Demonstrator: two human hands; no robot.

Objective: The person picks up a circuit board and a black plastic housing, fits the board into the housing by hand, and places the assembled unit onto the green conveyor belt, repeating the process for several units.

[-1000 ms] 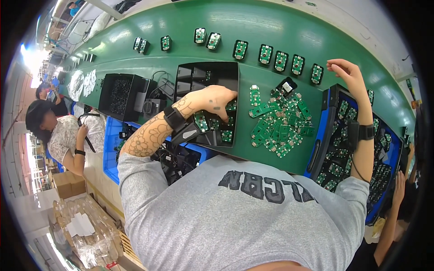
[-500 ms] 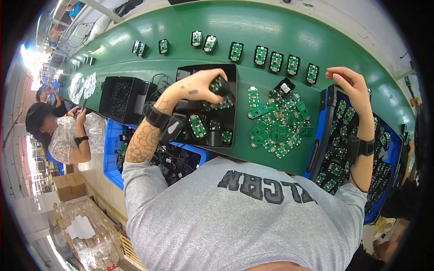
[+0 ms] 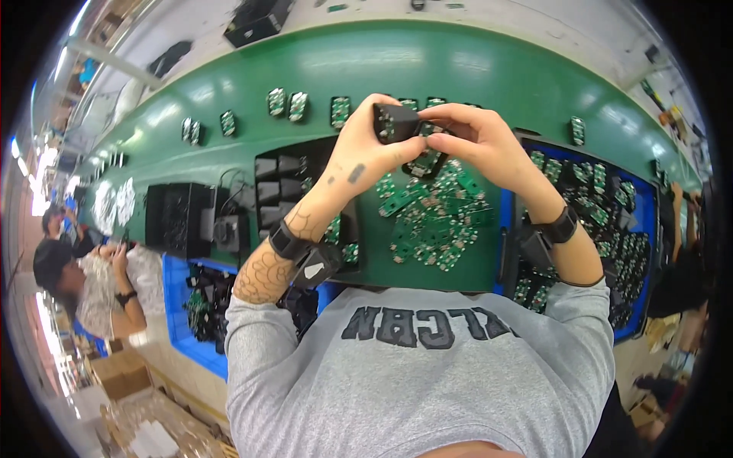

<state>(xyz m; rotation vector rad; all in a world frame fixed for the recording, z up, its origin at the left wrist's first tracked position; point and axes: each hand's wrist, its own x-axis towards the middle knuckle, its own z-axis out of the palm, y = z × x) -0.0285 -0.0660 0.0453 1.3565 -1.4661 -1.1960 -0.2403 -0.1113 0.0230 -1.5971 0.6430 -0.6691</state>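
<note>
Head view: black boxy plastic housings with green circuit boards (image 3: 397, 124) between left hand (image 3: 363, 146) and right hand (image 3: 490, 142), thumbs and fingers pinching, above loose green rectangular boards (image 3: 439, 221). Open black box (image 3: 351, 225), blue plastic tray (image 3: 647, 217) hold similar units. Right hand, empty earlier, now joins in.

Two hands (image 3: 359, 145), two held housings (image 3: 400, 120), two blue bins (image 3: 200, 358), one board heap (image 3: 443, 219).
</note>
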